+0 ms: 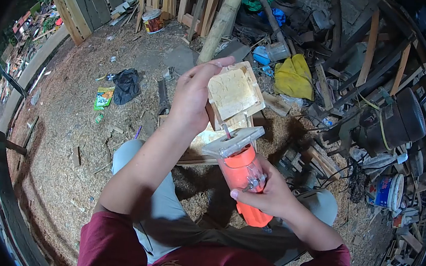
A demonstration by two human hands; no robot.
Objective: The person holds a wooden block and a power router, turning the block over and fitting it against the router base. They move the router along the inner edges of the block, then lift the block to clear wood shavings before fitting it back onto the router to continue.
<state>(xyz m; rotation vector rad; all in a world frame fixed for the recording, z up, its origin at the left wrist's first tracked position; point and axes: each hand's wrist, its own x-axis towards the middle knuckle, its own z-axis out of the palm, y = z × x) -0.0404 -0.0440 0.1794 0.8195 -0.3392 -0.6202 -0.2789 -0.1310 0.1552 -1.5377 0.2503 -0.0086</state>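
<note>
A square pale wooden piece with a recessed face (233, 90) is held up by my left hand (194, 92), whose fingers wrap round its left and top edges. My right hand (269, 192) grips an orange power tool (245, 174) with a clear base plate (233, 141) at its upper end. The tool's bit points up, close to the lower edge of the wooden piece; whether they touch I cannot tell. Beneath both lies a light wooden workpiece (197, 160), partly hidden by the hands and the tool.
A bamboo pole (225, 21) rises beyond my left hand. Sawdust and scraps cover the ground, with a black plastic bag (126, 86) at left. To the right are a yellow cloth (294, 78), a motor-like machine (401, 123) and a white-blue bucket (389, 191).
</note>
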